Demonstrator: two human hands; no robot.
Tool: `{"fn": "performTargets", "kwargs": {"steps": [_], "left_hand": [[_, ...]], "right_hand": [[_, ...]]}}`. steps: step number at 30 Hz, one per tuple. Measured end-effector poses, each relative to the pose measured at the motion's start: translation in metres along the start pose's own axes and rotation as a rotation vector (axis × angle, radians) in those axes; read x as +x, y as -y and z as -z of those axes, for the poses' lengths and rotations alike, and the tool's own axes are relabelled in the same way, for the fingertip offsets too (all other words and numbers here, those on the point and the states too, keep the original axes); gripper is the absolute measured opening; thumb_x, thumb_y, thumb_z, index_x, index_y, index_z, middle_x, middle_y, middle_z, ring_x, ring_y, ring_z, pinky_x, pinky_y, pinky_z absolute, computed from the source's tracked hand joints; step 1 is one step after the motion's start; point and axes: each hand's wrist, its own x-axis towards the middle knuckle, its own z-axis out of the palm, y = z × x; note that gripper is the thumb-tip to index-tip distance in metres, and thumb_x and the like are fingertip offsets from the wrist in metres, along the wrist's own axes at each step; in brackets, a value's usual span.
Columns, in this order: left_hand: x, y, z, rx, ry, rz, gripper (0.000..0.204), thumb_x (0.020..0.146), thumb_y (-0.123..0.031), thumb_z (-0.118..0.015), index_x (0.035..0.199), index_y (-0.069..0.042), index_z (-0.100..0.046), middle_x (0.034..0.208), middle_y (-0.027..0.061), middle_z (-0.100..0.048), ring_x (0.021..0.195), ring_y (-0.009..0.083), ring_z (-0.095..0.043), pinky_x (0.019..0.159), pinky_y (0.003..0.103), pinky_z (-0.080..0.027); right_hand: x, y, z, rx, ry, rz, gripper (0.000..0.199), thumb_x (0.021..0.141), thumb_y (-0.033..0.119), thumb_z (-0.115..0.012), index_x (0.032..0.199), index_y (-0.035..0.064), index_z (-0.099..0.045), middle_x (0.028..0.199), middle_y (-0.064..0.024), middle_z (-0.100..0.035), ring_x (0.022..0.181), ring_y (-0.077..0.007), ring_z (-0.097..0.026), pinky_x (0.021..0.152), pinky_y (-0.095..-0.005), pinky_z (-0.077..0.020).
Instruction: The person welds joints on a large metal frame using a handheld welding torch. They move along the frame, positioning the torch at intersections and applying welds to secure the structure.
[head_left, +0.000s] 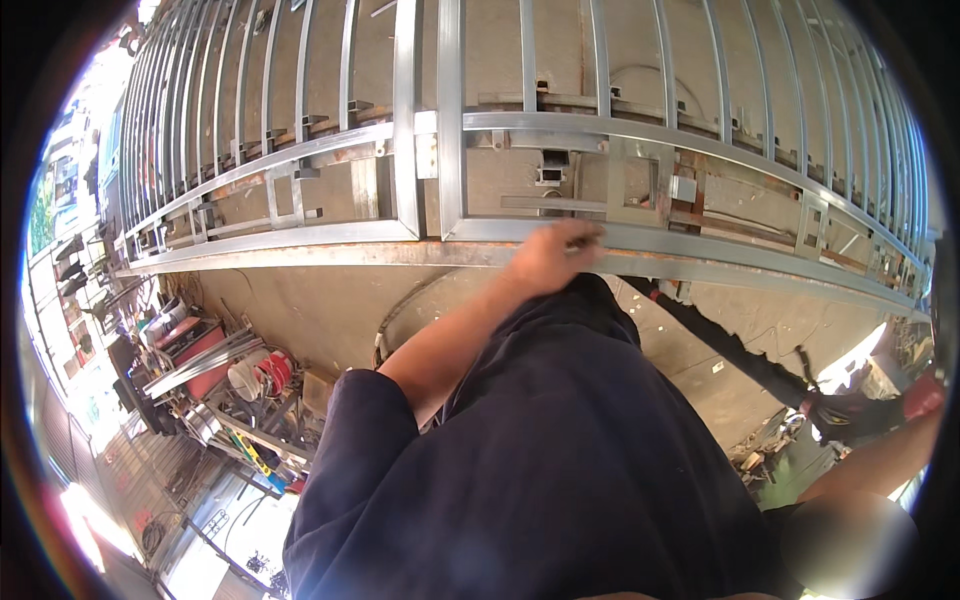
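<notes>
Here the left hand (pixel 548 255) rests on the lower rail of a grey metal gate frame (pixel 440 130), just where that rail meets the rusty steel beam (pixel 330 255) running beneath it. The fingers (pixel 585 235) curl over the rail's edge, a loose grip pressed onto the metal rather than pinching anything loose. The frame lies flat ahead of the hand, spreading away from it to both sides: two panels of thin upright bars joined at a pair of thicker central posts, with small square boxes set along a middle rail. Its metal is bare and dull silver. The right hand (pixel 865 412) hangs low at the right edge, in a dark glove; whether its grip is closed I cannot tell.
</notes>
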Motion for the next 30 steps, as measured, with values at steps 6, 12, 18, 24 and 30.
{"fn": "performTargets", "kwargs": {"steps": [6,12,18,24,30], "left_hand": [[0.074,0.014,0.101,0.472,-0.361,-0.023,0.026,0.095,-0.019,-0.072,0.119,-0.009,-0.075,0.109,0.0117,-0.076,0.096,0.0274,-0.073,0.087,0.038,-0.057],[0.141,-0.004,0.201,0.525,-0.5,0.01,0.023,0.095,-0.025,-0.068,0.112,-0.012,-0.077,0.107,0.0106,-0.078,0.093,0.0306,-0.075,0.084,0.04,-0.059],[0.063,-0.006,0.225,0.391,-0.839,0.007,0.029,0.097,-0.026,-0.069,0.11,-0.001,-0.076,0.096,0.0158,-0.078,0.086,0.0234,-0.075,0.079,0.035,-0.057],[-0.051,0.033,0.128,0.359,-0.69,0.299,0.023,0.096,-0.022,-0.073,0.108,-0.002,-0.076,0.099,0.0167,-0.077,0.09,0.026,-0.076,0.082,0.036,-0.058],[-0.118,0.055,0.108,0.407,-0.756,0.348,0.021,0.095,-0.02,-0.072,0.102,-0.001,-0.074,0.091,0.0171,-0.072,0.082,0.0334,-0.069,0.077,0.043,-0.055]], "right_hand": [[0.066,-0.053,-0.016,-0.107,0.147,-0.292,0.046,0.106,0.042,-0.057,0.12,-0.0004,-0.068,0.077,-0.0053,-0.069,0.063,-0.0118,-0.064,0.058,-0.0263,-0.0518],[0.051,-0.142,-0.114,-0.009,0.267,-0.302,0.046,0.106,0.043,-0.059,0.12,0.0002,-0.067,0.08,-0.0055,-0.07,0.065,-0.0115,-0.066,0.059,-0.0261,-0.0532],[0.025,-0.189,-0.164,0.116,0.369,-0.509,0.047,0.104,0.046,-0.063,0.113,0.0002,-0.069,0.073,-0.0054,-0.068,0.062,-0.013,-0.065,0.059,-0.028,-0.0538],[-0.016,-0.199,-0.213,0.153,0.323,-0.388,0.05,0.104,0.049,-0.062,0.116,0.0009,-0.066,0.078,-0.0075,-0.068,0.061,-0.013,-0.063,0.056,-0.0281,-0.0515],[-0.037,-0.215,-0.241,0.2,0.371,-0.4,0.048,0.104,0.047,-0.063,0.112,-0.0005,-0.067,0.079,-0.0097,-0.07,0.049,-0.0147,-0.059,0.046,-0.0292,-0.0486]]}}
